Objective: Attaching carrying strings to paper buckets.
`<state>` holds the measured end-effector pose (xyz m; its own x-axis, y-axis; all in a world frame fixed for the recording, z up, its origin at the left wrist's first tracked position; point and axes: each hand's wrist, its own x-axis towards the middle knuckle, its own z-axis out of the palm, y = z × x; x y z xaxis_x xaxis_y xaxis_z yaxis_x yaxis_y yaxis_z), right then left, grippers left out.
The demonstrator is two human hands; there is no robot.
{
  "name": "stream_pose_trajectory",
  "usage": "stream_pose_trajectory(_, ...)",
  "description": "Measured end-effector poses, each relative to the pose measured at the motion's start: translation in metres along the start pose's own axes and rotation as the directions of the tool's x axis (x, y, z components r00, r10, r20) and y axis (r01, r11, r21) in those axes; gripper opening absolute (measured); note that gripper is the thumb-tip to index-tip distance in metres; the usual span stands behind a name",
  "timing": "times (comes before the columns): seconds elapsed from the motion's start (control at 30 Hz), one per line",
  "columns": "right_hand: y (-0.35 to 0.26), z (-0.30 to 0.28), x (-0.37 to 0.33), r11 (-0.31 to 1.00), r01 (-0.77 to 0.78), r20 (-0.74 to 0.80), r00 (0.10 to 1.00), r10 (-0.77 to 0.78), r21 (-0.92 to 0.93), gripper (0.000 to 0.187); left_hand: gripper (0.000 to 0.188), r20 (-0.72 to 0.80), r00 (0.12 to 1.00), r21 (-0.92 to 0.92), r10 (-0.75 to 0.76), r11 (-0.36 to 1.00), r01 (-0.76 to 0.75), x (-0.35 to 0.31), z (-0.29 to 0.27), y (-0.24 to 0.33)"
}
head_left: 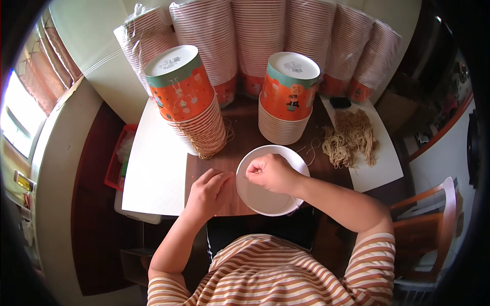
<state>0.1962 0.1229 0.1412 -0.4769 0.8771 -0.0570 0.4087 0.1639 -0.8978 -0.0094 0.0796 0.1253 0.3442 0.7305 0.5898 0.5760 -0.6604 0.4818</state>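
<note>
A round white paper bowl (pixel 265 196) lies on the dark brown wooden counter (pixel 245 137), at its near edge just in front of the person in the striped shirt. The right hand (pixel 270 172) hovers over the bowl's upper left part, its grip pressed together with fingertips pinched near the rim; whether something thin is caught between them cannot be told. The left hand (pixel 206 191) rests on the counter, touching the bowl's left rim, fingers curled loosely inward and holding nothing. Behind the bowl stand two upturned stacks of orange-and-teal printed paper cups, the left stack (pixel 189 102) leaning, the right stack (pixel 288 97) upright. To the right, a tangled heap of tan string loops (pixel 352 137) lies on a white sheet (pixel 380 171). Plastic-wrapped sleeves of cups (pixel 255 35) line the back.
</note>
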Motion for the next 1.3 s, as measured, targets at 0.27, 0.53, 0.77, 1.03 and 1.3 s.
stream_pose_trajectory(0.27,-0.002,0.004,0.008,0.965,0.041,-0.033,0.998,-0.051,-0.260,0.014,0.015,0.100,0.974,-0.128,-0.204,0.968,0.216,0.000,0.009,-0.016)
stream_pose_trajectory(0.53,0.002,0.008,0.010,0.948,0.124,-0.050,0.988,-0.145,-0.293,0.012,0.015,0.109,0.971,-0.138,-0.211,0.965,0.225,0.003,0.010,-0.015)
stream_pose_trajectory(0.77,0.006,0.013,0.013,0.960,0.095,-0.071,0.991,-0.117,-0.265,0.012,0.017,0.175,0.955,-0.171,-0.238,0.948,0.267,0.008,0.008,-0.013)
stream_pose_trajectory(1.03,0.006,0.017,0.012,0.976,0.020,-0.074,0.997,-0.037,-0.216,0.014,0.017,0.259,0.946,-0.172,-0.196,0.954,0.245,0.013,0.008,-0.017)
stream_pose_trajectory(1.3,-0.003,0.009,0.003,0.986,-0.104,0.064,0.991,0.113,-0.128,0.025,0.012,0.255,0.937,-0.121,-0.240,0.953,0.277,0.009,0.009,-0.012)
